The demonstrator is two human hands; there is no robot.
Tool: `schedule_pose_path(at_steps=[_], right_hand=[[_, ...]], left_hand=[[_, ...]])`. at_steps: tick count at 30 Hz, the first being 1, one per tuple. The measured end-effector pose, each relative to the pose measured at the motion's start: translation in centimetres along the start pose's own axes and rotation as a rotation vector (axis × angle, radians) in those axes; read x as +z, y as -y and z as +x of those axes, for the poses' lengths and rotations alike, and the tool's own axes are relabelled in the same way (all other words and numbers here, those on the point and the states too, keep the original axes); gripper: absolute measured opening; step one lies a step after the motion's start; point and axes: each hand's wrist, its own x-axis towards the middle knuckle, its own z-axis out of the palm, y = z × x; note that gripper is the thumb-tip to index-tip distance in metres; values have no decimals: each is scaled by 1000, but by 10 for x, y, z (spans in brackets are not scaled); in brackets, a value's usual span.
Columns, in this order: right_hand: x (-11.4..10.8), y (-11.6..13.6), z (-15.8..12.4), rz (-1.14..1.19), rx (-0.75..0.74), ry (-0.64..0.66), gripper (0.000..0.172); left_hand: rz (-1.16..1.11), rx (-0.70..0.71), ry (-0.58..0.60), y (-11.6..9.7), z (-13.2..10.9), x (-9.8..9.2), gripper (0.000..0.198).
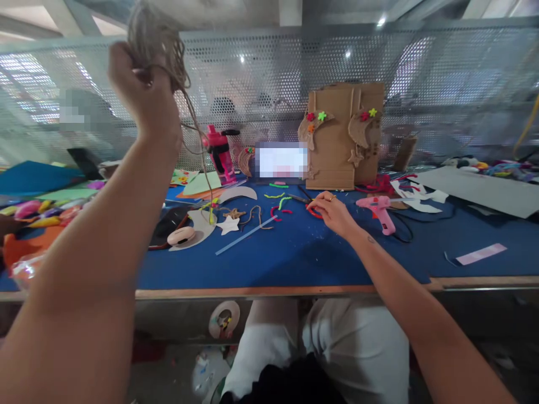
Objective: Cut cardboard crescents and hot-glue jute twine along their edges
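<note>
My left hand (145, 92) is raised high at the upper left, its fingers closed around a loose bundle of twine (158, 36). A strand hangs from it down toward the table, near a grey card crescent (202, 227). Over the middle of the table my right hand (332, 213) has its fingers closed on the red-orange handles of scissors (314, 211), whose dark blades point left. Left of the scissors lie bits of pipe cleaner (284, 203), a white paper star (228, 224), a short piece of twine (255, 216) and a translucent glue stick (246, 235).
A pink glue gun (379, 210) lies right of my right hand. Behind stand a cardboard board (337, 140) with twine-covered crescents, a pink bottle (219, 154) and a blurred bright screen (281, 160). A perforated metal screen (261, 73) closes off the back. Grey card (484, 188) lies at right.
</note>
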Motion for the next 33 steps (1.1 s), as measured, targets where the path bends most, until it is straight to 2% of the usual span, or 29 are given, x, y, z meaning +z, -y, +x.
schedule_pose_path(at_steps=[2,4,8,10,12,17,20,24,29,31,33], right_hand=[[0,0,0,12,-9,-9,28],[1,0,0,19,2,-33,27],[2,-1,-1,26,64,-87,33],[1,-2,0,45,92,-102,36],[0,-1,1,77,107,-109,36],[-4,-2,2,193,140,-106,30],[-3,-4,1,285,207,-93,28],[1,-1,-1,396,267,-37,27],[10,10,0,545,255,49,69],[14,12,0,600,276,58,64],[16,12,0,674,316,63,45]], left_hand=[[-94,73,53,-9,-9,8,30],[-183,33,124,-14,-24,15,28],[-271,-213,202,-7,-66,22,19],[-327,-396,305,2,-92,22,14],[-335,-497,416,13,-119,21,11],[-343,-768,687,37,-187,15,30],[-365,-893,794,48,-218,12,39],[-406,-981,912,53,-240,4,45],[-475,-1014,1036,43,-250,-3,46],[-489,-1023,1046,38,-251,-3,48],[-482,-1037,1024,37,-250,-2,46]])
